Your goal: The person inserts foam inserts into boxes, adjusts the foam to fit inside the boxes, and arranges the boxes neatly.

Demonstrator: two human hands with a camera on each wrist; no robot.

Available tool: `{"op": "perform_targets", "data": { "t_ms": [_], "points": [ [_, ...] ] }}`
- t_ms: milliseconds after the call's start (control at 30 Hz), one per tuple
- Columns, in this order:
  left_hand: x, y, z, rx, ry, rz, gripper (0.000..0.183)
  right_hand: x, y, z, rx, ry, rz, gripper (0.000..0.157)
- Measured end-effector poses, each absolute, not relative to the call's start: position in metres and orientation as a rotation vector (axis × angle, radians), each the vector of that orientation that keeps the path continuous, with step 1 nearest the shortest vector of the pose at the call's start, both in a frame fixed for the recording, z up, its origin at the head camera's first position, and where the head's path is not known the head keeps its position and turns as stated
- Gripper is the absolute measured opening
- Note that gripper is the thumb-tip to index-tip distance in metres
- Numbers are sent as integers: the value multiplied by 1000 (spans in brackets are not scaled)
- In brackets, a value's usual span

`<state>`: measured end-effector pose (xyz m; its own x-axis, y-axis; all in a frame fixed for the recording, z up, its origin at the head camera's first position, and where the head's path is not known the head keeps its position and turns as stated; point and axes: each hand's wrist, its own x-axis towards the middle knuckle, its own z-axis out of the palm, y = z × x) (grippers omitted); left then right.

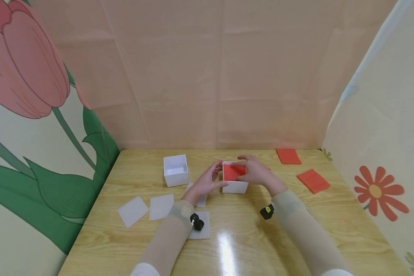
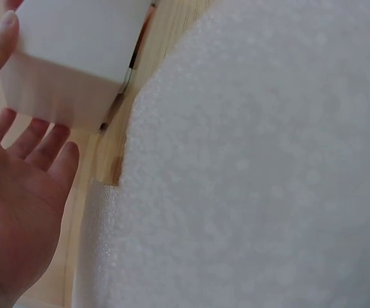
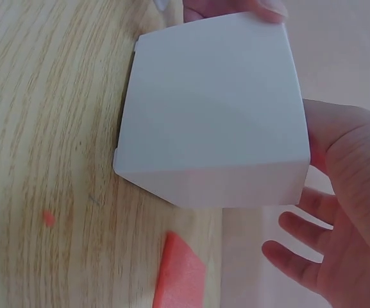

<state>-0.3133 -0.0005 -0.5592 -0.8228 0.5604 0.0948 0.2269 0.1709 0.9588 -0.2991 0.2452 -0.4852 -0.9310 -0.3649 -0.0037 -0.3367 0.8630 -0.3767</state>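
A white open-topped box (image 1: 235, 187) stands near the middle of the table, with a red sheet (image 1: 229, 175) inside it. My left hand (image 1: 208, 181) is at the box's left side, thumb at its front corner; in the left wrist view its fingers (image 2: 49, 149) are loosely bent beside the box. My right hand (image 1: 257, 171) reaches over the right rim, fingertips at the red sheet. Spread fingers (image 3: 306, 231) of that hand show past the box in the right wrist view, while the tip at the sheet is hidden by the wall.
A second white box (image 1: 176, 179) stands back left. Several white foam sheets (image 1: 161, 207) lie on the left and front of the table; one foam sheet (image 2: 255, 160) fills much of the left wrist view. Red sheets (image 1: 313, 181) lie at the right. Fabric walls surround the wooden table (image 1: 262, 245).
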Motion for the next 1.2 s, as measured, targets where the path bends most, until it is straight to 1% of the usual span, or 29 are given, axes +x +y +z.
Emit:
{"op": "perform_targets", "data": {
  "t_ms": [267, 567, 933, 1033, 1200],
  "points": [
    [-314, -1, -562, 742, 2180, 1697, 95, -300, 247, -485, -535, 2966, -574, 54],
    [-315, -1, -562, 742, 2186, 1682, 95, -298, 244, -485, -525, 2982, -583, 49],
    [-315, 0, -562, 743, 2177, 1689, 96, -299, 246, -487, -479, 2956, -634, 46],
    [-314, -1, -561, 750, 2174, 1688, 97, -301, 251, -492, -486, 2948, -707, 45],
    [-314, 0, -561, 749, 2162, 1705, 97, -300, 266, -501, -482, 2952, -980, 44]
  ]
}}
